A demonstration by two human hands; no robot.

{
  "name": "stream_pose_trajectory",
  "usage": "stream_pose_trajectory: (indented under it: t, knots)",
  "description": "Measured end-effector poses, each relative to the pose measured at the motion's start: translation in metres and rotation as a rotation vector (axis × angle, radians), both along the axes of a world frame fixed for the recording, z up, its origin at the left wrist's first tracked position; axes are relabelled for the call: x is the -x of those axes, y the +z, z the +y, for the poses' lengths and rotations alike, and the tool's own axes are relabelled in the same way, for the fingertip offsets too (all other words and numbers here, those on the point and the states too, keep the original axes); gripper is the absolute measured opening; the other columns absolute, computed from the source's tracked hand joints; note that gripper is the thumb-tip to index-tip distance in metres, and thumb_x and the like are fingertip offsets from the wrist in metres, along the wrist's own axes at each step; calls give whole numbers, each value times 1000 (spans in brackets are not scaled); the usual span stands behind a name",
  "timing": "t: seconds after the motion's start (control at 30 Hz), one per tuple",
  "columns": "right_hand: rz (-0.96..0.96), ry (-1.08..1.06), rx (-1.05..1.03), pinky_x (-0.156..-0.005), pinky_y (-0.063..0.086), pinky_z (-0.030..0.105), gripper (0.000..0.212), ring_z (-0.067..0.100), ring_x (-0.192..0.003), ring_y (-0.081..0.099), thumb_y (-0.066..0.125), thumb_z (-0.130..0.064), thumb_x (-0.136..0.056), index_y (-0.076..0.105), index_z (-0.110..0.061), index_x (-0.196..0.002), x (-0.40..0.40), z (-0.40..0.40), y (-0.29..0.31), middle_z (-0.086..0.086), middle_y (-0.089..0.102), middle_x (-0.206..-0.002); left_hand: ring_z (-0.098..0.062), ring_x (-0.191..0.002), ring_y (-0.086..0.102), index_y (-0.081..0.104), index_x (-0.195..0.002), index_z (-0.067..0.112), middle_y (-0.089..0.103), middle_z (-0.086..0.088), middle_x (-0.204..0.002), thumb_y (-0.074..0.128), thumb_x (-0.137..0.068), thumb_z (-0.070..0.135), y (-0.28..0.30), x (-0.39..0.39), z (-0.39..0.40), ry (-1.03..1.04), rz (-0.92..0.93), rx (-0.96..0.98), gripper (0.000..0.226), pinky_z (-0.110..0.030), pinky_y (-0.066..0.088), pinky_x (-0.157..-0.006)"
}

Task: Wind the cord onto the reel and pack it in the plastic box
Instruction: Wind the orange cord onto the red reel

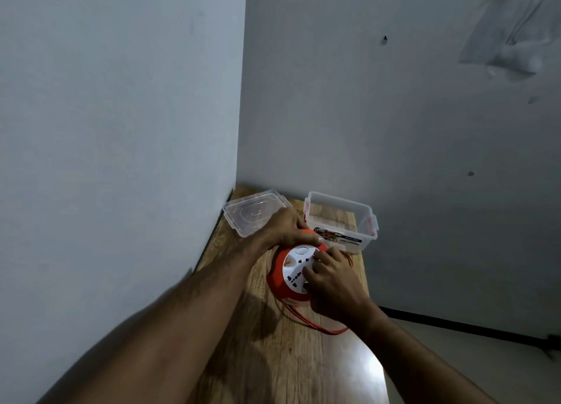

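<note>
The left hand point(285, 229) reaches in from the lower left of the frame on a long, nearly straight forearm, palm down. Its fingers curl over the far upper rim of the reel point(280, 277) and its thumb lies along the near side of that rim, so it grasps the reel from above. The right hand point(331, 279) comes in from the lower right with the wrist bent slightly inward; its fingers are bent, with the fingertips pressing on the right part of the reel's white socket face point(296, 267). Whether they pinch anything there cannot be told.

The reel is an orange round drum, tilted so that its white face looks up and toward the camera; its axis leans from the worktop point(303, 358) toward the viewer. It sits just below centre of the frame, between the two hands, under the left hand and to the left of the right hand.

The orange cord point(306, 320) runs out from the lower edge of the reel in several loose strands, passing under the right wrist and lying on the wood.

Beyond the hands, the clear plastic box point(343, 221) stands open near the wall, to the upper right of the reel. Its clear lid point(249, 213) lies to the upper left, partly behind the left hand.
</note>
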State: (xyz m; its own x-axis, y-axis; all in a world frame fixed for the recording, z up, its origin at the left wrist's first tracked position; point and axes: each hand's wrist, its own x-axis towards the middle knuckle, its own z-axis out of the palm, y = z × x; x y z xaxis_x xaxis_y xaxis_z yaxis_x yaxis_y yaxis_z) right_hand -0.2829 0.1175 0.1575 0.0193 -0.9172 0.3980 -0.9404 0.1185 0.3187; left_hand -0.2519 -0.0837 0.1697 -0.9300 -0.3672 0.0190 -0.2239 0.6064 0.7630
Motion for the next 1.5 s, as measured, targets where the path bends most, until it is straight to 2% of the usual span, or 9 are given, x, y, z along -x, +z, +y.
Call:
stream_pose_trajectory:
  t: [0.27, 0.37, 0.5, 0.63, 0.7, 0.8, 0.97, 1.2, 1.5]
  knots:
    - [-160, 117, 36, -63, 45, 15, 31, 6, -53, 59, 92, -32, -64, 65, -17, -70, 12, -8, -4, -2, 67, -65, -19, -62, 72, 84, -76, 16, 76, 1, -68, 87, -74, 52, -1, -1, 3, 27, 48, 44, 36, -31, 56, -60]
    - [-532, -140, 180, -55, 28, 2, 33, -8, -48, 42, 82, -35, -80, 51, -26, -69, 2, -11, -14, -11, 56, -61, -13, -64, 73, 85, -80, 15, 78, 0, -73, 86, -74, 54, 2, 1, 1, 114, 106, 60, 39, -33, 62, -65]
    - [-1053, -470, 513, -56, 56, 20, 28, 2, -60, 64, 75, -38, -86, 62, -20, -70, -32, -32, -20, -10, 65, -69, -8, -58, 70, 83, -74, 17, 75, 4, -65, 86, -70, 55, 6, 7, 5, 120, 121, 88, 38, -27, 56, -57]
    - [-2137, -1010, 1066, -84, 58, 43, 34, 24, -98, 67, 75, -34, -88, 63, -10, -108, -46, -60, 12, 3, 65, -110, -8, -59, 69, 85, -76, 19, 75, 5, -65, 83, -65, 62, 1, 7, 14, 78, 130, 137, 44, -29, 55, -56]
    - [-2626, -1028, 1382, -100, 52, 48, 64, 38, -130, 49, 70, -29, -92, 40, -6, -144, -41, -67, 26, 13, 46, -142, -10, -61, 70, 84, -74, 20, 74, 5, -65, 76, -61, 71, -6, 7, 12, 66, 130, 126, 53, -34, 58, -61]
    - [-2775, -928, 1434, -82, 60, 42, 69, 45, -129, 48, 68, -24, -95, 31, -4, -149, -28, -71, 26, 27, 39, -147, -11, -64, 71, 85, -78, 19, 76, 4, -70, 76, -63, 71, -7, 5, 4, 66, 162, 69, 55, -29, 51, -59]
    - [-2494, -841, 1079, -59, 60, 48, 25, 34, -80, 74, 72, -19, -91, 57, -4, -103, -32, -53, 16, 22, 70, -96, -9, -57, 64, 71, -54, 27, 70, 5, -60, 73, -62, 75, -12, 4, -4, 81, 174, 58, 49, -31, 49, -58]
    - [-585, -161, 391, -69, 46, 17, 19, 5, -78, 54, 76, -18, -82, 57, -21, -78, -6, -8, -19, -4, 64, -82, -12, -65, 70, 67, -57, 32, 73, 5, -67, 87, -74, 54, -12, -1, -17, 88, 155, 19, 34, -32, 57, -63]
    - [12, -13, -24, -98, 53, 49, 33, 29, -103, 66, 80, -29, -73, 75, -9, -99, 8, 1, -14, 11, 74, -98, -11, -60, 71, 84, -79, 17, 74, 7, -66, 85, -75, 54, -2, 0, -4, 16, 66, -2, 38, -29, 56, -60]
